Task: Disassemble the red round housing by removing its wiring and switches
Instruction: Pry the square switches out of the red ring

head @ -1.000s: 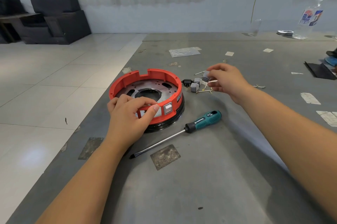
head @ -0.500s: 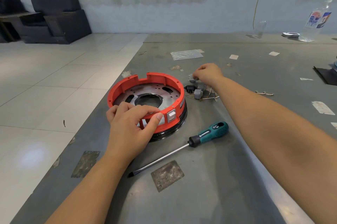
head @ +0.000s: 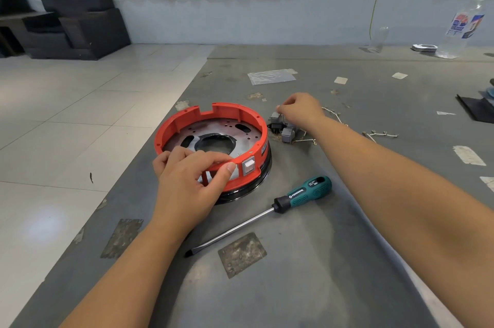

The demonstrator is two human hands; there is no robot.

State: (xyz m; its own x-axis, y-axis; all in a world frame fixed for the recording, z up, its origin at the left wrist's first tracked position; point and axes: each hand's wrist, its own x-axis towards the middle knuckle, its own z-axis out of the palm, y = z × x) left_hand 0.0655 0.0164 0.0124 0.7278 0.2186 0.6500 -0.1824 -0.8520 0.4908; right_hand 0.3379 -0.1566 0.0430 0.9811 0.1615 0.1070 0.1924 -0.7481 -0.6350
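The red round housing (head: pixel 187 119) sits on the grey table, its metal base plate bare inside. A white rocker switch (head: pixel 248 166) is still set in its near wall. My left hand (head: pixel 187 183) grips that near rim, thumb beside the white switch. Just right of the housing lies a small pile of removed parts: a grey switch (head: pixel 274 116), another grey switch (head: pixel 288 134) and a black one (head: pixel 275 127). My right hand (head: pixel 302 109) is over the pile, fingertips pinched on the top grey switch, which rests on the table. Loose white wires (head: pixel 379 135) lie further right.
A green-handled flat screwdriver (head: pixel 302 194) lies in front of the housing, tip pointing toward me. A clear plastic bag (head: pixel 270 77) and paper scraps lie further back. A bottle (head: pixel 459 31) stands far right, a black flat item (head: pixel 475 111) at the right edge. The table's edge runs along the left.
My right hand carried a grey switch from the air down and leftward onto the pile beside the housing. My left hand stayed on the housing rim.
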